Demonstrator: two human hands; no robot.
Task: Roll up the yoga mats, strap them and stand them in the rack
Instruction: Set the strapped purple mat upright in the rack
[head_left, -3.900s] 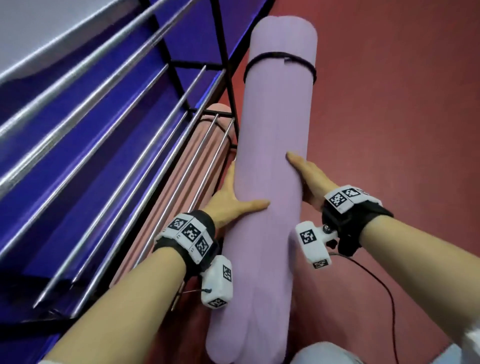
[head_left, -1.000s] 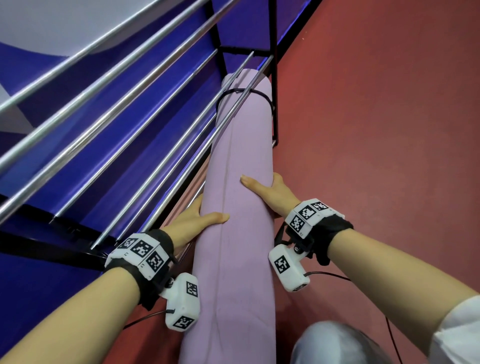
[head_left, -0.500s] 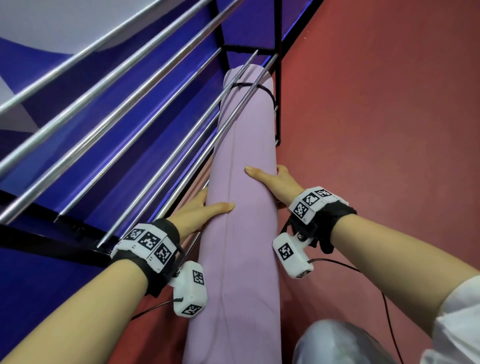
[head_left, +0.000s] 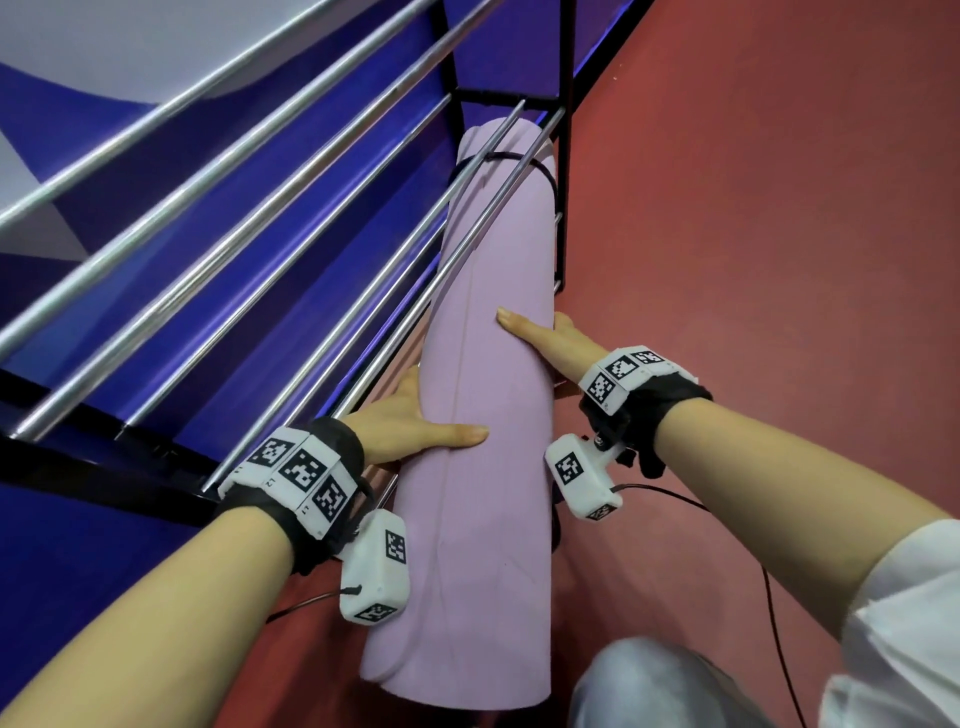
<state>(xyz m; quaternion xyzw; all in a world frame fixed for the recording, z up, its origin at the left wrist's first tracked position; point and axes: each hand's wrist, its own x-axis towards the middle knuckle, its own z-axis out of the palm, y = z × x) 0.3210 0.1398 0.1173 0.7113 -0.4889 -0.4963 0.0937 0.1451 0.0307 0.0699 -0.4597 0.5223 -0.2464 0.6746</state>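
Nearest the camera was the open end of the rolled lilac mat (head_left: 483, 519), poking out over the red floor (head_left: 753, 208). Both hands were clamped round its middle: left hand (head_left: 400, 421) on the left side with the thumb across the top, right hand (head_left: 550, 343) a bit further up on the right, fingers wrapped round the roll. Past that, the mat ran under the rack's (head_left: 565, 156) chrome bars (head_left: 363, 332), its far end cinched by a black strap (head_left: 543, 169) in the rack's corner.
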